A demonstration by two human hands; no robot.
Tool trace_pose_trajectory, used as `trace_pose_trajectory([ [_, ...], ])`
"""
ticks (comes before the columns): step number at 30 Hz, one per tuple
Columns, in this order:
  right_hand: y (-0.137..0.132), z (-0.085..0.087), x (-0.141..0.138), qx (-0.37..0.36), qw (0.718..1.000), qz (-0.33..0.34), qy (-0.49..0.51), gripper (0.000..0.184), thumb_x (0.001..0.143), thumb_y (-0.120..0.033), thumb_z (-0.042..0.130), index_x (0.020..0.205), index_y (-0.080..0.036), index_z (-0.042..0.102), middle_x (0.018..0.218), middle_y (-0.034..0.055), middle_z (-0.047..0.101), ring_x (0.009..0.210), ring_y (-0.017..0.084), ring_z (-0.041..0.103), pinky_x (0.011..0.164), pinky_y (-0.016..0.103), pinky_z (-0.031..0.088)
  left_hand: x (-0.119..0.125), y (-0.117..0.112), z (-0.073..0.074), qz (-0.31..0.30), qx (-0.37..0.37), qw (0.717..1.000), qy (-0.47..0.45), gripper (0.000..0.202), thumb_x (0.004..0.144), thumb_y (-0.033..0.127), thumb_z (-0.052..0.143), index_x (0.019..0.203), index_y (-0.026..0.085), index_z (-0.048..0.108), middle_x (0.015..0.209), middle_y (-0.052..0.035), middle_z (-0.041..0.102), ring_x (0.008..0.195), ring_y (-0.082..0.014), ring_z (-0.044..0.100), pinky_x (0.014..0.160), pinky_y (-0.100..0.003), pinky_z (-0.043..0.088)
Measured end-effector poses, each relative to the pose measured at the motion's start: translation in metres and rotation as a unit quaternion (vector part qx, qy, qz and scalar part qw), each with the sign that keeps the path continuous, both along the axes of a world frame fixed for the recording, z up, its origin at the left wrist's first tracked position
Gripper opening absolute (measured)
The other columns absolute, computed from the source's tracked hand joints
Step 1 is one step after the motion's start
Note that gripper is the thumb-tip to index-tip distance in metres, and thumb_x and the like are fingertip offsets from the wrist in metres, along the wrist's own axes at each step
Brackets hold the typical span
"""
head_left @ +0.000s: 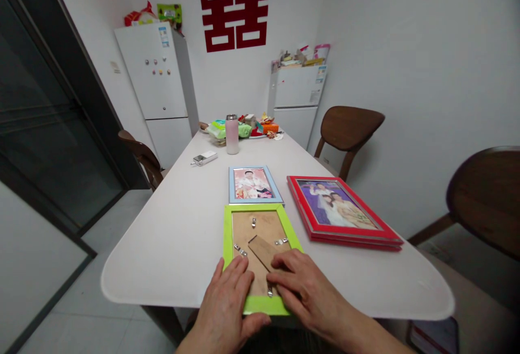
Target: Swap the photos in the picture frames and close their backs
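Note:
A green picture frame [293,232] lies face down at the near table edge, its brown backing board [266,224] up. Small metal clips sit around the board, and a brown stand leg [264,250] slants across its middle. My left hand [227,302] rests flat over the frame's lower left side, fingers stretched out and thumb by the near edge. Over the lower right side, my right hand [303,286] is curled, its fingers bunched at the lower metal clip [270,290]; the fingertips partly hide what they grip. A light blue picture frame [231,186] lies face up just beyond the green one.
Red picture frames [303,210] are stacked at the right. Farther back are a small white device [205,157], a pink bottle [232,136] and piled snack packets [264,126]. Wooden chairs [349,126] flank the white table [170,240]; two refrigerators [156,89] stand behind.

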State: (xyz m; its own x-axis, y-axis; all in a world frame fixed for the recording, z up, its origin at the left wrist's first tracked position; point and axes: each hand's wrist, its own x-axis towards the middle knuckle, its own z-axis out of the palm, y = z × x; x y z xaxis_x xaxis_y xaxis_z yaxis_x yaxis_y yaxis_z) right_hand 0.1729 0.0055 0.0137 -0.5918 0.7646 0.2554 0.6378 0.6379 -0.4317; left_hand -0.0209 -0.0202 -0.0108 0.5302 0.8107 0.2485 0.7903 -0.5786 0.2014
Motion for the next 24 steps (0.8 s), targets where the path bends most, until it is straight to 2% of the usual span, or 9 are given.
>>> trace_pose_trajectory([
  [5,-0.003,-0.003,-0.004,-0.003,1.000,0.023,-0.012,0.020,0.078,-0.024,0.045,0.087,-0.030,0.062,0.092,0.0032,0.052,0.087,0.017,0.043,0.075,0.033,0.033,0.001,0.000,0.002,-0.002,-0.006,1.000,0.007,0.052,0.071,0.049,0.051,0.105,0.010,0.047,0.118,-0.0189,0.047,0.111,-0.0292,0.041,0.088,-0.054,0.033],
  [12,0.014,-0.007,-0.015,-0.044,0.999,-0.007,-0.028,0.010,0.071,-0.026,0.054,0.068,-0.026,0.064,0.080,0.0012,0.051,0.081,0.016,0.044,0.069,0.031,0.031,0.001,0.001,0.005,0.002,-0.032,0.999,0.009,0.052,0.071,0.052,0.049,0.104,0.012,0.048,0.118,-0.0176,0.047,0.113,-0.0284,0.039,0.091,-0.053,0.032],
  [19,0.011,-0.005,-0.006,-0.034,0.998,0.043,-0.025,0.015,0.075,-0.025,0.049,0.076,-0.027,0.064,0.090,0.0024,0.049,0.086,0.017,0.042,0.074,0.034,0.031,0.002,0.002,0.008,0.016,-0.046,0.999,0.003,0.054,0.069,0.053,0.050,0.103,0.011,0.050,0.117,-0.0187,0.048,0.111,-0.0289,0.041,0.091,-0.053,0.031],
  [24,0.011,-0.001,-0.008,-0.033,0.998,0.050,-0.026,0.018,0.076,-0.025,0.047,0.082,-0.026,0.063,0.089,0.0042,0.051,0.085,0.017,0.043,0.074,0.033,0.033,0.002,0.000,0.005,0.024,-0.039,0.999,-0.027,0.055,0.064,0.051,0.057,0.101,0.011,0.051,0.115,-0.0193,0.050,0.108,-0.0297,0.045,0.090,-0.053,0.033],
])
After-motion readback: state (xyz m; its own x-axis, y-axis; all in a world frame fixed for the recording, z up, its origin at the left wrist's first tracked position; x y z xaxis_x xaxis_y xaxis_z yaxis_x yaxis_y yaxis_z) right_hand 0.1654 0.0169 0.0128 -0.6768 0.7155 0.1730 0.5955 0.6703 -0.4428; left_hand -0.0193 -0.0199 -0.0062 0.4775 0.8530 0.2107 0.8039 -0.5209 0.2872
